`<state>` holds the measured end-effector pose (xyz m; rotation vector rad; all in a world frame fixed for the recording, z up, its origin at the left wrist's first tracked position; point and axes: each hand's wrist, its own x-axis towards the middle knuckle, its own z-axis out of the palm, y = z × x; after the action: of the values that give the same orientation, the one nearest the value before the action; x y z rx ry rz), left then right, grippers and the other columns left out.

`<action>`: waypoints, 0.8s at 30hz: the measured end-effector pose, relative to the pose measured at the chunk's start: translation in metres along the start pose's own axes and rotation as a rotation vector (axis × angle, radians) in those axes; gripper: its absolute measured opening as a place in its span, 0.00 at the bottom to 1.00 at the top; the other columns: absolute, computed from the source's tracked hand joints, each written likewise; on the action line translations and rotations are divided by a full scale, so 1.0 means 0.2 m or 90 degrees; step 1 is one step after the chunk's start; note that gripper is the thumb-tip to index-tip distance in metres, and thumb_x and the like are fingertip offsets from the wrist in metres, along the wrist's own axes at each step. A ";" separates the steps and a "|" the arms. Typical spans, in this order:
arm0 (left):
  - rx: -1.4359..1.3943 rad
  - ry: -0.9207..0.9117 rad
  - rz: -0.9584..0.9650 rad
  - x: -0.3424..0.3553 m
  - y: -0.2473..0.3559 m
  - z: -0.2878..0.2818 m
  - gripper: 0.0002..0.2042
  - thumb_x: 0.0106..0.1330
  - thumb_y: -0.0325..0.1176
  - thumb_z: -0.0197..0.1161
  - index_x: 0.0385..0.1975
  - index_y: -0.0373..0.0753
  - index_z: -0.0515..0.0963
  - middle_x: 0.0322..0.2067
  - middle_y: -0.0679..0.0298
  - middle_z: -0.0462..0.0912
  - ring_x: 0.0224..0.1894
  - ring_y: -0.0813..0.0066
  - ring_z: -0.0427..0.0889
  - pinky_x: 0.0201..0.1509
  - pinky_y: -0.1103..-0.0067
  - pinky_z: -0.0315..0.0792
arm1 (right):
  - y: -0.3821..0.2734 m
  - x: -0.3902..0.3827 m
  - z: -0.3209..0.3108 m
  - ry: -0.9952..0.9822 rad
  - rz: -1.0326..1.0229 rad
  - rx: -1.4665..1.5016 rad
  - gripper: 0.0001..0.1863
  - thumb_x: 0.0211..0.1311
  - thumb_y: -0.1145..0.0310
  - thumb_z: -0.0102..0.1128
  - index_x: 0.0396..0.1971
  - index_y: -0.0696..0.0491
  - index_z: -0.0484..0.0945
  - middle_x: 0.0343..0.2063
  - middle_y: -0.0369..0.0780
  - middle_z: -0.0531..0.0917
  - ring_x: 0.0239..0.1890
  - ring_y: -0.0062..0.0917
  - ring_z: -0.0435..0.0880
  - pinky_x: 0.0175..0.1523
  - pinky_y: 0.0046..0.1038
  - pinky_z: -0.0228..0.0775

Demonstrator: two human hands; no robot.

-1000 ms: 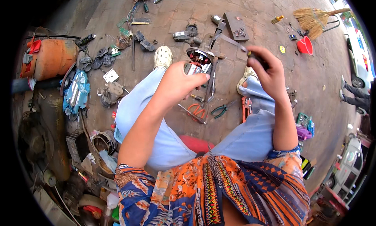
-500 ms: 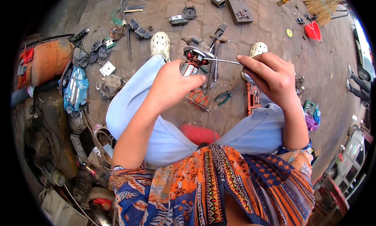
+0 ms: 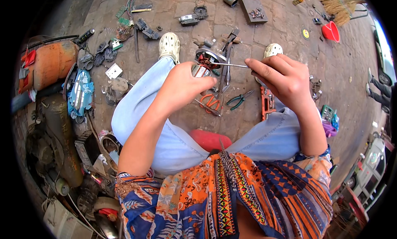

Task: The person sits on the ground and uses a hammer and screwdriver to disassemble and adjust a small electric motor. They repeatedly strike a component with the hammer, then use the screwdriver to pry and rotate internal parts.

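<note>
My left hand (image 3: pixel 180 85) is closed around the silvery body of a small electric motor (image 3: pixel 201 70). Reddish windings show inside its round metal rim, which points away from me. Between the thumb and fingers of my right hand (image 3: pixel 285 75) is a thin metal rod (image 3: pixel 231 65), like a screwdriver shaft; any handle is hidden in the palm. Its far end meets the motor at the windings. On the ground below lie orange-handled scissors (image 3: pixel 211 103) and green-handled pliers (image 3: pixel 240 100).
Metal tools and parts (image 3: pixel 226 52) lie beyond the motor, between my shoes. A red tool case (image 3: pixel 267 101) sits by my right leg. Stripped parts and an orange tank (image 3: pixel 56 67) crowd the left. Farther right are a red bowl-shaped container (image 3: pixel 330 32) and a straw broom (image 3: pixel 339 7).
My right hand and the rod have shifted slightly left toward the motor. The motor has tilted a little in my left hand, which keeps its hold.
</note>
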<state>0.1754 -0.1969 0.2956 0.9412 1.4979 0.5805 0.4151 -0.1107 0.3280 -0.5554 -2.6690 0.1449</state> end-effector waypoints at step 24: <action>0.485 -0.060 0.107 -0.03 -0.04 0.17 0.18 0.45 0.37 0.65 0.32 0.30 0.73 0.22 0.46 0.78 0.29 0.46 0.78 0.35 0.63 0.72 | 0.02 0.48 -0.15 -0.587 -0.222 -0.022 0.12 0.57 0.61 0.59 0.30 0.55 0.79 0.21 0.45 0.78 0.28 0.39 0.80 0.33 0.37 0.70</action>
<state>0.2065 -0.2121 0.2872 1.6633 1.5826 0.0552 0.3484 -0.0685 0.3911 0.0178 -3.6087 0.3131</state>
